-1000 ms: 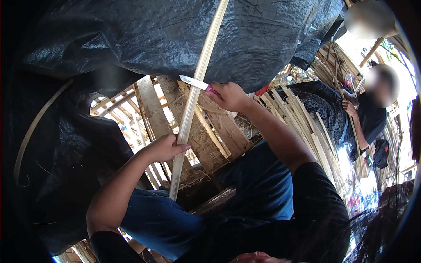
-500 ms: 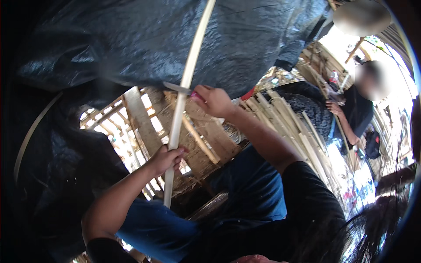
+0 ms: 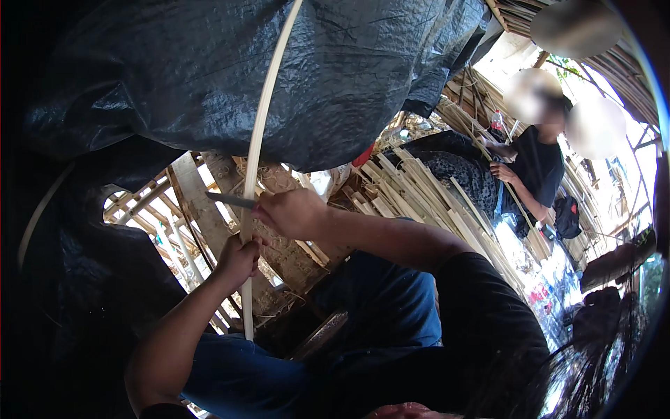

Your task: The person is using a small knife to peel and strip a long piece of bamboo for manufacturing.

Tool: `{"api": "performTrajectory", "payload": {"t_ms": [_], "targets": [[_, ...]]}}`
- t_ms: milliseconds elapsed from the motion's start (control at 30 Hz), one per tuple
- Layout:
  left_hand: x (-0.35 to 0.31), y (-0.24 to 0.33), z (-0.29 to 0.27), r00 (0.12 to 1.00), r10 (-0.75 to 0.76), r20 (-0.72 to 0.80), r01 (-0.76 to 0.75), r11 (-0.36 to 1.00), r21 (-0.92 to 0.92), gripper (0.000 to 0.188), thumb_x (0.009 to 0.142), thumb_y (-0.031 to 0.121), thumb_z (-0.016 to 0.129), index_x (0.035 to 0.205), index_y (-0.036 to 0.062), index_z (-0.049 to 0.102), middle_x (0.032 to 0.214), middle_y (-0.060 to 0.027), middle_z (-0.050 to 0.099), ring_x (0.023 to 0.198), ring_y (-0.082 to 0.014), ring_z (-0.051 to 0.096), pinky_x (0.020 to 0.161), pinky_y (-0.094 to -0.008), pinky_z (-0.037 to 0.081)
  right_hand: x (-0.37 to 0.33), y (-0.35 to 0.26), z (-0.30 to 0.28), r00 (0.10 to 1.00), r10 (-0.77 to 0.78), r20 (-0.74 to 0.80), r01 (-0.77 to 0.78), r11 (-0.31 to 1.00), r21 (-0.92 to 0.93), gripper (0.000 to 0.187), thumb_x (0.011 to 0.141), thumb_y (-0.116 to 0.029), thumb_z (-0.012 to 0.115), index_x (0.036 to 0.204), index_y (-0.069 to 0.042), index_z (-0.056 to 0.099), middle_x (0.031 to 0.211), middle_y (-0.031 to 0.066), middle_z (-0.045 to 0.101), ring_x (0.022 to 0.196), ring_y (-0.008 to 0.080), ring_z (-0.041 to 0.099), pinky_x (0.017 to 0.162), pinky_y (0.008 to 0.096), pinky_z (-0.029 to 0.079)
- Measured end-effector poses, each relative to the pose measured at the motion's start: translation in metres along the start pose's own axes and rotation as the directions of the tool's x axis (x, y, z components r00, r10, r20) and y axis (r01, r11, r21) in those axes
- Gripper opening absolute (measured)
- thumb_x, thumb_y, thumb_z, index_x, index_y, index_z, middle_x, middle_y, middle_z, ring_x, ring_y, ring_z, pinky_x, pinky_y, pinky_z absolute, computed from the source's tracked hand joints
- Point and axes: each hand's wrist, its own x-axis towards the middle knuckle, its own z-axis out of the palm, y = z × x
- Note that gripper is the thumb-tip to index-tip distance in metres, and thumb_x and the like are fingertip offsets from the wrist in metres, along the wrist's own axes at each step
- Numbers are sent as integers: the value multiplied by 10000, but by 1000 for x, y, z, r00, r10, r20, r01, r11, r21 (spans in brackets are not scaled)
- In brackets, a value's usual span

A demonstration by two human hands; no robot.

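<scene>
The left hand [image 3: 237,258] is closed around a long pale bamboo strip [image 3: 259,133], gripping it low on its length; the strip rises from below the hand, curves upward and runs out past the top edge. The right hand [image 3: 293,211] is clenched on the handle of a knife [image 3: 230,200], whose blade lies across the strip just above the left hand, touching it. Both hands sit close together over the person's blue-clad lap.

No container shows clearly. Behind the strip hangs a black tarp [image 3: 209,77], filling the upper and left part of the view. Below it stands a frame of wooden slats [image 3: 192,188] with daylight between them. To the right, a heap of split bamboo [image 3: 419,195] lies on the floor. Beyond it sits another person [image 3: 537,167] in a dark shirt, hands at more strips.
</scene>
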Motion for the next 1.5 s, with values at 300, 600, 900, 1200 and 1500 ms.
{"api": "performTrajectory", "payload": {"t_ms": [300, 600, 900, 1200, 1500], "targets": [[-4, -14, -7, 999, -34, 36, 36, 998, -55, 221, 969, 202, 477, 956, 24, 608, 598, 43, 371, 451, -54, 335, 425, -236, 325, -3, -2, -7, 982, 61, 181, -42, 994, -105, 476, 986, -460, 363, 994, -48, 601, 678, 113, 640, 630, 309, 672, 548, 448, 528], [-1, -18, -11, 999, -48, -7, 48, 999, 1, 233, 957, 227, 499, 981, 34, 626, 581, 46, 365, 444, -53, 341, 421, -240, 329, -5, -17, -31, 939, 43, 341, 11, 988, -154, 403, 1005, -408, 364, 1012, -61, 567, 714, 93, 632, 658, 279, 668, 596, 423, 535], [-4, -18, -4, 994, -104, -15, 104, 995, 0, 297, 941, 282, 529, 931, 15, 660, 556, 19, 430, 403, -78, 407, 379, -254, 348, 1, -1, -13, 988, -113, 107, 129, 979, -156, 397, 967, -411, 455, 900, -43, 587, 591, 127, 608, 568, 347, 650, 524, 457, 528], [-6, -26, -9, 998, -64, 9, 64, 997, -39, 242, 909, 157, 493, 1000, -7, 646, 520, 28, 416, 387, -75, 399, 363, -267, 350, 12, 0, -14, 984, -75, 160, 103, 980, -170, 377, 978, -409, 433, 902, -72, 586, 598, 133, 598, 582, 355, 647, 531, 463, 526], [-9, -13, -2, 995, -104, -3, 104, 994, 20, 286, 922, 147, 438, 1069, -10, 627, 521, 44, 353, 401, -62, 329, 397, -251, 303, 18, 16, -21, 995, -46, 90, 62, 981, -182, 451, 979, -427, 420, 884, -23, 599, 664, 179, 639, 648, 357, 668, 582, 473, 541]]}}
